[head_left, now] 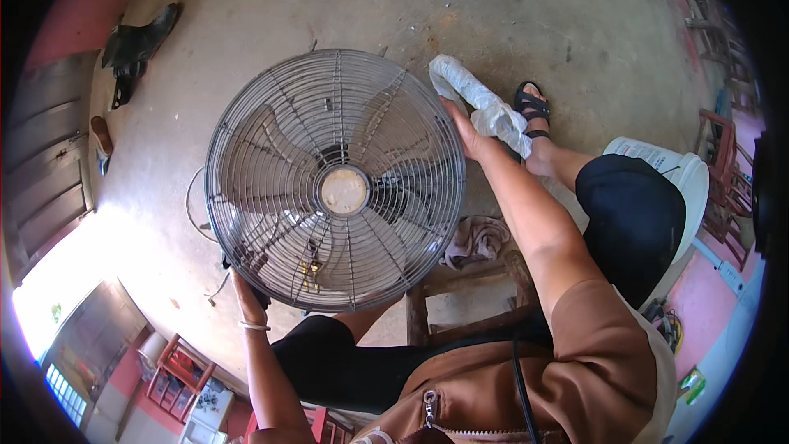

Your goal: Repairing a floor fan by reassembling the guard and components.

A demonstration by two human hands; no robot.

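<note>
In front of me is a round metal fan point(403, 247) with a wire cage, several dark blades and a pale round centre cap. My left hand point(248, 302) holds the lower left rim of the cage, its fingers mostly hidden behind the wires and the edge. At the upper right rim, my right hand point(465, 127) grips the fan, with the fingertips out of sight. A crumpled strip of whitish plastic point(485, 103) lies beside the right hand, reaching past the wrist. A thin cord point(194, 201) loops out at the fan's left side.
A wooden stool point(417, 316) and a crumpled cloth point(479, 240) are below the fan. To my right stands a white bucket point(697, 189) beside my knee. Dark boots point(140, 41) and a brown shoe point(101, 136) lie far left; red chairs point(179, 374) stand lower left.
</note>
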